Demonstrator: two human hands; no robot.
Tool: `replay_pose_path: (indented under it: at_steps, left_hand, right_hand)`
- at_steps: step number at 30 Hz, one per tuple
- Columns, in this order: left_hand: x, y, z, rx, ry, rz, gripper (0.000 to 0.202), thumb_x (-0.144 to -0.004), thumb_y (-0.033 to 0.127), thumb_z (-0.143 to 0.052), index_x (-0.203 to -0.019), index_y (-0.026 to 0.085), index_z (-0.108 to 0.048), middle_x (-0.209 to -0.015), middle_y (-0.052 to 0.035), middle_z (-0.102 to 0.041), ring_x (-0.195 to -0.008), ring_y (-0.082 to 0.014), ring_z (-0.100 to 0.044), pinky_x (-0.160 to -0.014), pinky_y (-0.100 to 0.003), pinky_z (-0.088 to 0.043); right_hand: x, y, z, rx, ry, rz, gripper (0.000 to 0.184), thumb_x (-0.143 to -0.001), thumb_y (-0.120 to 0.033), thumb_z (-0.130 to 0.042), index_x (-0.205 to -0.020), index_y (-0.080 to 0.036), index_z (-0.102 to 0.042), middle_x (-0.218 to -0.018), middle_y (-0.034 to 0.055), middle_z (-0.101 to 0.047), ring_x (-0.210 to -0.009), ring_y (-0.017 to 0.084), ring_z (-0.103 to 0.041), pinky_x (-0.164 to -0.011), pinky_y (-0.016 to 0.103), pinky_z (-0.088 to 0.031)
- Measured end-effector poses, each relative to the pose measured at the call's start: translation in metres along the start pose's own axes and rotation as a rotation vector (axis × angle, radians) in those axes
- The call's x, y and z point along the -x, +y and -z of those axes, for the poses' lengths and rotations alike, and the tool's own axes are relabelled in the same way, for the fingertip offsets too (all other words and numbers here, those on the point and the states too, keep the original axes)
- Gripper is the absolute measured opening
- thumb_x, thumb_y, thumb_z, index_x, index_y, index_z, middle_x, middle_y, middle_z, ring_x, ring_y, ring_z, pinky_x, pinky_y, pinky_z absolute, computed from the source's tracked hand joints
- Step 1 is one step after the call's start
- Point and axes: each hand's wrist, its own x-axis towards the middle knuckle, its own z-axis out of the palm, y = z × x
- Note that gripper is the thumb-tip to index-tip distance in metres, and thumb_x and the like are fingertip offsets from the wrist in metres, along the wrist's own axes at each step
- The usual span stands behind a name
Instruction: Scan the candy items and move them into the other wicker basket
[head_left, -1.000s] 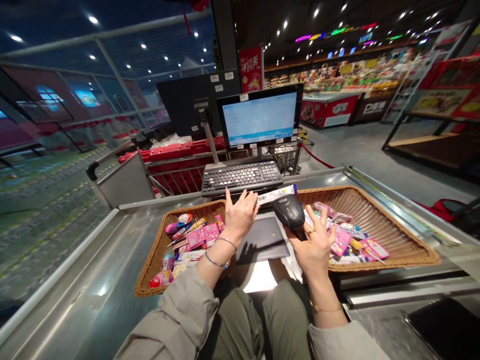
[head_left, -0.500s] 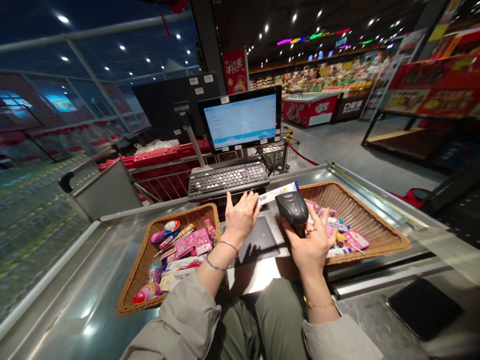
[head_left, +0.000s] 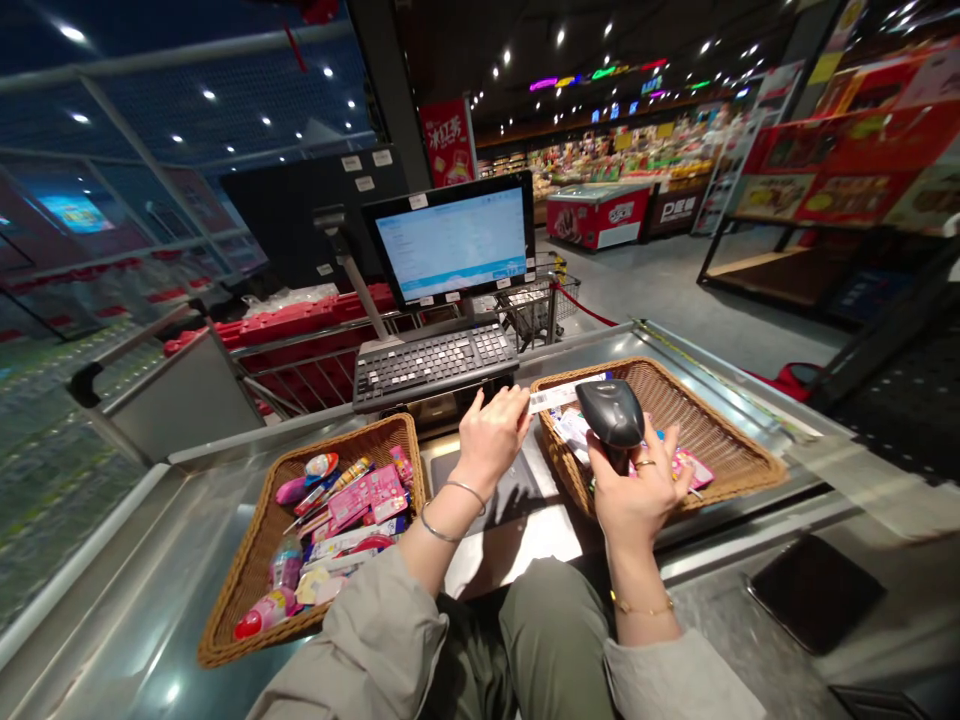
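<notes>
My left hand [head_left: 493, 432] pinches a long white packet with a barcode [head_left: 564, 393], held out flat over the gap between two baskets. My right hand [head_left: 637, 485] is wrapped round the handle of a black barcode scanner [head_left: 613, 411], whose head sits just right of the packet. Below both hands lies a dark scanner plate [head_left: 517, 490] set in the steel counter [head_left: 187, 520]. A wicker basket [head_left: 247, 560] on the left is full of pink and coloured small packets. A second wicker basket [head_left: 720, 430] on the right holds several more.
A black keyboard [head_left: 435, 362] and a lit monitor [head_left: 454, 243] stand behind the baskets. Red trolleys [head_left: 300, 320] are parked beyond the counter. A black mat [head_left: 816, 592] lies at the right. Shop shelves [head_left: 847, 180] and a chest freezer [head_left: 600, 212] fill the background.
The view has swung right, so everything sits further left in the frame. My left index finger has folded down onto the packet. The scanner stays beside the packet.
</notes>
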Motion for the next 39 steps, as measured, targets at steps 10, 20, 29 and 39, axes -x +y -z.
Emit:
replay_pose_path:
  at_steps: [10, 20, 29, 39]
  left_hand:
    - [-0.028, 0.025, -0.026, 0.089, -0.062, -0.059, 0.034, -0.099, 0.026, -0.051, -0.13, 0.025, -0.062, -0.134, -0.0053, -0.066, -0.126, -0.0206, -0.062, -0.097, -0.034, -0.059]
    - [-0.032, 0.042, -0.03, 0.148, -0.103, -0.087, 0.054, -0.099, 0.03, -0.048, -0.15, 0.016, -0.038, -0.155, -0.0135, -0.044, -0.149, -0.0289, -0.031, -0.122, -0.054, -0.029]
    - [0.025, 0.006, 0.007, 0.046, -0.107, 0.088, 0.063, -0.096, 0.037, -0.054, -0.152, 0.017, -0.035, -0.154, -0.0148, -0.045, -0.149, -0.0325, -0.032, -0.122, -0.061, -0.024]
    - [0.099, -0.042, 0.051, -0.031, -0.184, 0.251, 0.075, -0.093, 0.044, -0.059, -0.155, 0.018, -0.027, -0.158, -0.0172, -0.039, -0.149, -0.0341, -0.029, -0.12, -0.063, -0.025]
  right_hand:
    - [-0.01, 0.018, 0.001, -0.053, 0.101, -0.095, 0.055, -0.079, -0.044, -0.075, -0.121, -0.008, -0.069, -0.135, 0.0229, -0.062, -0.141, 0.04, -0.043, -0.113, 0.058, -0.04]
    - [-0.014, 0.028, 0.01, 0.041, 0.109, -0.136, 0.057, -0.077, -0.05, -0.076, -0.117, -0.01, -0.07, -0.132, 0.0244, -0.064, -0.139, 0.046, -0.043, -0.113, 0.072, -0.024]
    - [0.004, 0.004, 0.0, -0.001, -0.036, -0.014, 0.045, -0.079, -0.049, -0.074, -0.106, -0.013, -0.073, -0.133, 0.0212, -0.064, -0.141, 0.044, -0.041, -0.114, 0.067, -0.026]
    - [0.038, -0.03, -0.019, -0.145, -0.348, 0.129, 0.037, -0.08, -0.043, -0.072, -0.106, -0.017, -0.074, -0.139, 0.0169, -0.061, -0.146, 0.041, -0.034, -0.115, 0.07, -0.022]
